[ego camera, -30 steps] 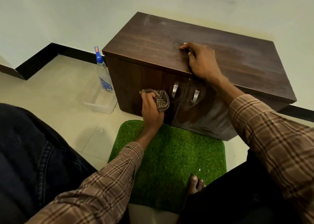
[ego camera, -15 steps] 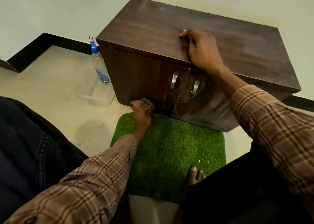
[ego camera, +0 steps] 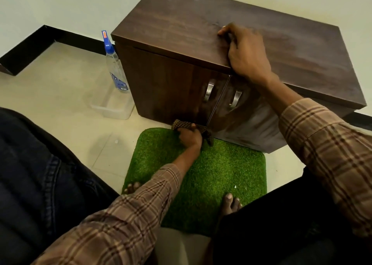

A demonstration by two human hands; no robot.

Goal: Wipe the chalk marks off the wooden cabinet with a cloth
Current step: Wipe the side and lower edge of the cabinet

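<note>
Pale tiled floor [ego camera: 60,95] and an off-white wall with a black skirting band form the setting; a shaggy green artificial-grass mat [ego camera: 217,170] lies on the floor at the foot of a low dark-brown wooden two-door cabinet [ego camera: 171,87] with two brushed-metal handles.

Left hand [ego camera: 189,137]: fingers are closed around a small brown checked cloth [ego camera: 181,125], bunched, with a loose tail hanging to the right of the knuckles. The cloth is pressed to the bottom edge of the left door, directly beyond the fingertips, just above the mat.

Right hand [ego camera: 248,57]: laid flat and spread over the front edge of the cabinet top, nothing held, fingers curled over a point further back on the top. It is judged to be bracing the cabinet.

Handling, judged: the cloth is soft, light and limp, so it is best kept wadded in the palm with the tail tucked in, lest it drag on the mat. The cabinet is rigid and probably heavy enough to stay put under rubbing, more so with the bracing hand above. Its laminate looks smooth, so firm pressure is likely needed.

A greyish smear is visible on the right door, to the right of the cloth hand; whether it is chalk or glare cannot be told.

A clear plastic spray bottle with a blue nozzle [ego camera: 115,67] stands well to the left of the cloth hand, beside a clear plastic tub [ego camera: 112,107].
</note>
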